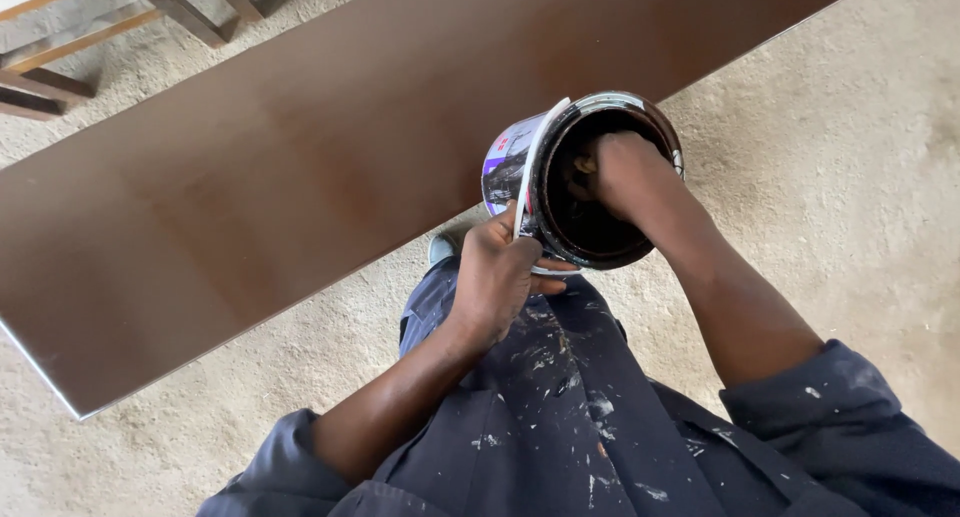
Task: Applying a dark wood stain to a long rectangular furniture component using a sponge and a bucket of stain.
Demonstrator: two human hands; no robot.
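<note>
Nearest, clothing: dark blue work overalls [560,417], flecked with pale paint, sleeves pushed up.
Left hand [497,277]: fingers wrapped around the side and lower rim of a tilted paint tin [560,177], steadying it, thumb beside the white handle strip [535,162].
Right hand [625,172]: sunk inside the tin's mouth; whether its fingers are curled or spread cannot be told.
Tin position: held in the air over the lap, tipped toward the camera, dark brown coating inside.
Risk, spill: the tilt may let liquid run onto the overalls.
Risk, grip: a wet rim could slip from the left hand.
Beyond: glossy brown board [300,167]; drips would likely mar it.
Farthest: sandy floor [850,157], wooden frame [60,57].
</note>
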